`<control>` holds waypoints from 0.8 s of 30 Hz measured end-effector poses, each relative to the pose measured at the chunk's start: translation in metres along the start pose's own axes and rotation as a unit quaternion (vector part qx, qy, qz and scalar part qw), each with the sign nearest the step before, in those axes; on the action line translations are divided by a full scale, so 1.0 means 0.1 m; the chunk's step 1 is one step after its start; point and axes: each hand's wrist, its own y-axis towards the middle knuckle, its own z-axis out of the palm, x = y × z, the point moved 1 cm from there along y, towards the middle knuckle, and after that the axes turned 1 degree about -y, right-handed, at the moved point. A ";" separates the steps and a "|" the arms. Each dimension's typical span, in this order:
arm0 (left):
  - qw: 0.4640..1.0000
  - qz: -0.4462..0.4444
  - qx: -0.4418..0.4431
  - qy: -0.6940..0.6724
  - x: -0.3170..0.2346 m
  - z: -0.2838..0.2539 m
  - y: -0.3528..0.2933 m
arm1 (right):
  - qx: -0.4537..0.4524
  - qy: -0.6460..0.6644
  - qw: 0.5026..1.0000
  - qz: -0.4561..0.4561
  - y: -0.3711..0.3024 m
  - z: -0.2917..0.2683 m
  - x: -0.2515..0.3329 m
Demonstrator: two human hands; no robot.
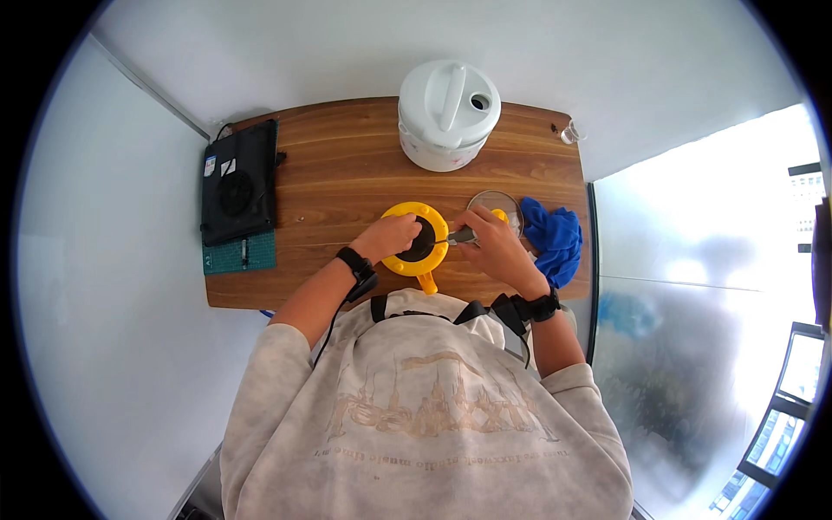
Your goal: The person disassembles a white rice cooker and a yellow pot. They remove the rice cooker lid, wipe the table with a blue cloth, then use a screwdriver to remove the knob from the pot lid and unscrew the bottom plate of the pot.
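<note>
Head view: the left hand [392, 236] rests on a yellow round pan [417, 244] near the worktop's [347, 182] front edge, fingers curled over its dark middle. The right hand [496, 245] has fingers clamped on a thin metal tool [458, 236]. A white rice cooker [447, 113] stands at the back edge, a blue cloth [552, 237] lies by the right edge, and a black flat device [238, 182] with small pale labels lies at the left edge.

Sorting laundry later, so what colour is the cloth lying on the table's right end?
Blue: the cloth sits crumpled by the right hand; head view shows it best.
</note>
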 end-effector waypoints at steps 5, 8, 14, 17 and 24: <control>1.000 -0.004 0.009 0.011 0.01 0.03 0.04 | 0.011 0.008 1.000 0.016 0.02 0.02 0.02; 0.999 -0.013 0.018 0.024 0.01 0.05 0.08 | 0.007 0.008 1.000 0.012 0.03 0.02 0.00; 0.999 -0.016 0.016 0.050 -0.05 0.05 0.09 | 0.004 0.010 1.000 0.018 0.02 0.02 -0.01; 0.997 -0.028 0.015 0.071 -0.06 0.08 0.09 | 0.003 0.017 0.999 0.037 0.02 0.03 -0.03; 0.997 -0.020 0.002 0.069 -0.02 0.09 0.08 | -0.006 0.019 0.999 0.033 0.02 0.00 -0.02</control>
